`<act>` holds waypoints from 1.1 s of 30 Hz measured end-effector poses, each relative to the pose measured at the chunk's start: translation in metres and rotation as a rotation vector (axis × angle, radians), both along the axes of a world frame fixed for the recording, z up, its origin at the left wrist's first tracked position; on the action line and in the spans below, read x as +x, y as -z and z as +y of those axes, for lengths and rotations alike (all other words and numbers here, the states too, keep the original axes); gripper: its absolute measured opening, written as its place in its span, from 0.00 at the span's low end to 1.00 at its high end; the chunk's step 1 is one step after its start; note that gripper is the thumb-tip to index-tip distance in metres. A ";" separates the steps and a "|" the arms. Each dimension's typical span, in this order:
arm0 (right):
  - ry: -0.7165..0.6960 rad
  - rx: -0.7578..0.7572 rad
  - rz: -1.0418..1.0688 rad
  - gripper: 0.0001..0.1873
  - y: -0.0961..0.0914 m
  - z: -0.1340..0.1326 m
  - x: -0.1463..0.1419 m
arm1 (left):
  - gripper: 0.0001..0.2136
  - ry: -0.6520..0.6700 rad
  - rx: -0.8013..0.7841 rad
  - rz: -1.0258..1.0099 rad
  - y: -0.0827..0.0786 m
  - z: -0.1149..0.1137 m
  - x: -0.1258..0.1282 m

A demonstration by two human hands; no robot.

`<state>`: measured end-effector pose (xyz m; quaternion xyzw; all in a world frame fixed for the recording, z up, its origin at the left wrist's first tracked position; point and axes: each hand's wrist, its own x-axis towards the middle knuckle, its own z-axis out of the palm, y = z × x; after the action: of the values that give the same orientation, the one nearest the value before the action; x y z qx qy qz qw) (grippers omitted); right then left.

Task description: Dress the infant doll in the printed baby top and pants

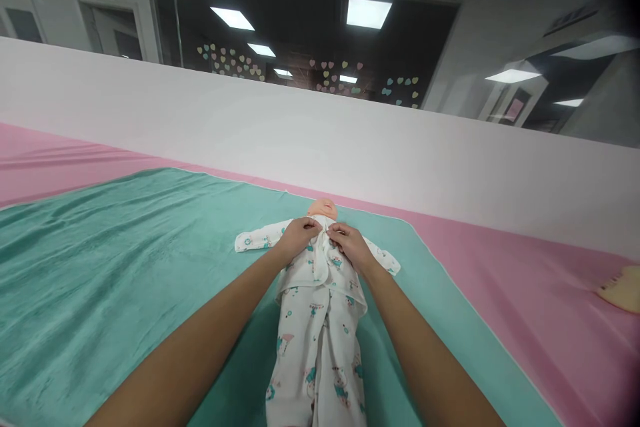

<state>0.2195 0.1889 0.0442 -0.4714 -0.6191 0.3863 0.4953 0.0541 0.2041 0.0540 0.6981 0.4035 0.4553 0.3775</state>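
A baby doll (323,207) lies on its back, its head at the far end. It wears a white printed baby top (305,268) with both sleeves spread out to the sides, and matching printed trousers (300,340). At the upper chest, my left hand (299,235) pinches the top's front edge near the collar. Just across the opening, my right hand (350,244) grips the other edge with bent fingers. Between the two hands the front edges meet; any fastener there is too small to make out. Lower down, the top's front flaps overlap loosely.
Under the doll a teal blanket (150,267) is spread over a pink sheet (525,280). A white low wall (300,133) runs behind, with dark glass above it. A yellowish printed shape (623,288) shows at the far right.
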 end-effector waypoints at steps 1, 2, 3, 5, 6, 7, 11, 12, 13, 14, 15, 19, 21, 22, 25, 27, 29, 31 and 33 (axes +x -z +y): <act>-0.007 0.006 0.006 0.13 0.000 0.000 0.000 | 0.10 0.000 0.004 -0.007 0.000 0.000 0.000; -0.018 0.008 0.017 0.13 0.001 -0.001 0.000 | 0.10 0.000 0.014 -0.003 0.000 0.000 0.001; -0.032 0.005 0.033 0.14 0.002 -0.001 0.001 | 0.10 -0.001 0.028 0.013 0.000 0.000 0.002; -0.050 0.000 0.072 0.15 0.004 0.000 0.002 | 0.10 -0.008 0.057 0.055 0.000 0.001 0.003; -0.051 0.000 0.090 0.15 0.005 0.000 0.002 | 0.10 -0.011 0.069 0.074 0.000 0.001 0.004; -0.048 0.000 0.105 0.15 0.006 0.001 0.002 | 0.11 -0.014 0.077 0.087 0.000 0.001 0.004; -0.022 -0.003 0.124 0.14 0.010 0.003 0.003 | 0.11 -0.015 0.083 0.099 0.000 0.001 0.005; -0.020 0.000 0.127 0.14 0.011 0.003 0.004 | 0.11 -0.018 0.082 0.100 0.000 0.001 0.005; -0.019 0.003 0.131 0.14 0.011 0.003 0.004 | 0.11 -0.022 0.081 0.100 -0.001 0.000 0.004; -0.022 0.007 0.136 0.13 0.011 0.003 0.004 | 0.10 -0.025 0.080 0.102 -0.001 0.000 0.004; -0.028 0.008 0.142 0.13 0.011 0.002 0.005 | 0.10 -0.028 0.078 0.106 -0.001 -0.001 0.004; -0.056 0.005 0.155 0.13 0.010 0.000 0.006 | 0.10 -0.034 0.076 0.120 -0.003 -0.002 0.003; -0.075 0.007 0.152 0.12 0.010 -0.001 0.007 | 0.10 -0.038 0.082 0.121 -0.003 -0.003 0.004; -0.078 0.007 0.147 0.11 0.010 -0.001 0.007 | 0.10 -0.040 0.086 0.121 -0.003 -0.003 0.004; -0.031 0.010 0.099 0.12 0.010 -0.002 0.005 | 0.10 -0.039 0.101 0.128 -0.003 -0.002 0.004; 0.018 0.028 0.045 0.12 0.009 -0.002 0.004 | 0.10 -0.033 0.106 0.130 -0.004 -0.003 0.005; 0.038 0.061 -0.009 0.13 0.008 -0.003 0.002 | 0.12 -0.033 0.102 0.139 -0.005 -0.005 0.005; 0.056 0.092 -0.056 0.13 0.008 -0.004 -0.001 | 0.14 -0.034 0.094 0.156 -0.008 -0.008 0.006; 0.090 0.109 -0.090 0.13 0.008 -0.004 -0.003 | 0.13 -0.050 0.092 0.177 -0.010 -0.011 0.007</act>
<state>0.2167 0.1854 0.0359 -0.4880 -0.6392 0.3077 0.5085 0.0613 0.1935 0.0636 0.7419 0.4312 0.4192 0.2965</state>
